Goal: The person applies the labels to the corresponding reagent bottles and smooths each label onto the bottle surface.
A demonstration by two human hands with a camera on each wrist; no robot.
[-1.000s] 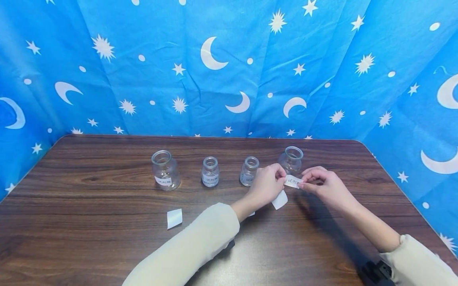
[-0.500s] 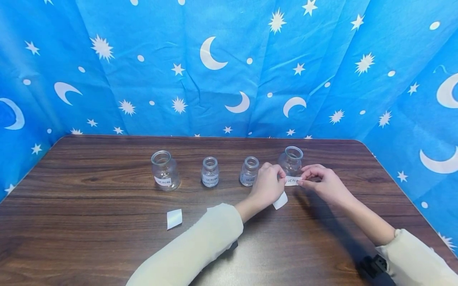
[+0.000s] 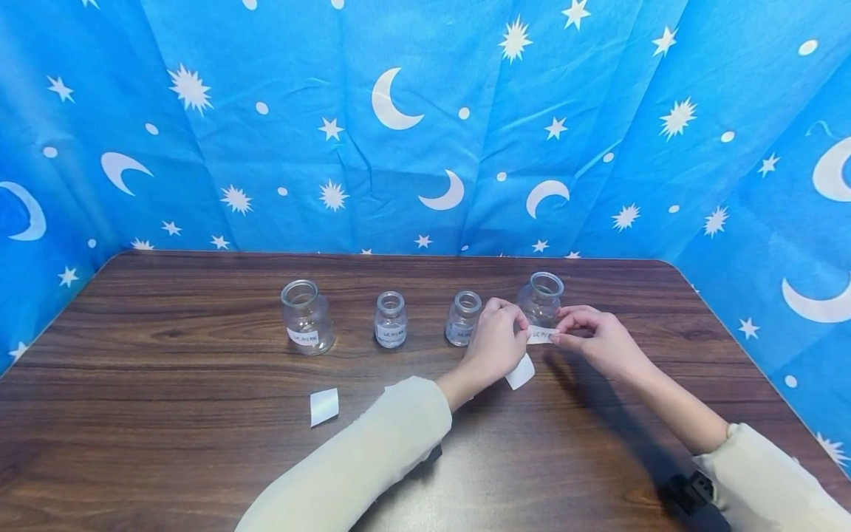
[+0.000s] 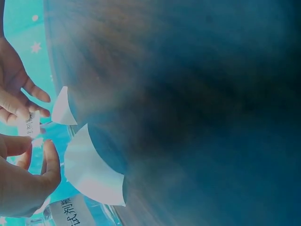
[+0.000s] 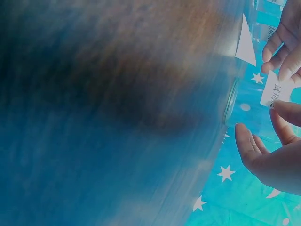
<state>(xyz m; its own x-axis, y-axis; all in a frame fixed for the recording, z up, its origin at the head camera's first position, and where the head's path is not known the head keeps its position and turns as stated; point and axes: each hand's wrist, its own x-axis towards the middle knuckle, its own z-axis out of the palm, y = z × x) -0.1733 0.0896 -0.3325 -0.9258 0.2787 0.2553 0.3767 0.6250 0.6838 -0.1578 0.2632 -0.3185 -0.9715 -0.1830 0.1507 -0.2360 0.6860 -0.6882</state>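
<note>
A small white label (image 3: 541,335) with handwriting is stretched between both hands, in front of the large glass jar (image 3: 540,299) at the right end of the row. My left hand (image 3: 495,340) pinches its left end between thumb and finger. At the other end, my right hand (image 3: 601,340) pinches it the same way. In the right wrist view the label (image 5: 275,89) shows its writing between the two sets of fingertips. Below the left hand lies a curled white paper piece (image 3: 521,372). The left hand partly hides a small glass jar (image 3: 460,330) that bears a label.
Farther left stand a small labelled glass jar (image 3: 391,320) and a large labelled one (image 3: 308,325). A white paper square (image 3: 324,407) lies on the brown wooden table (image 3: 166,384). A blue curtain (image 3: 299,148) with stars and moons hangs behind.
The label has moved slightly up and left, close in front of the right-hand jar, and is less tilted than a second ago. Both hands keep pinching it.
</note>
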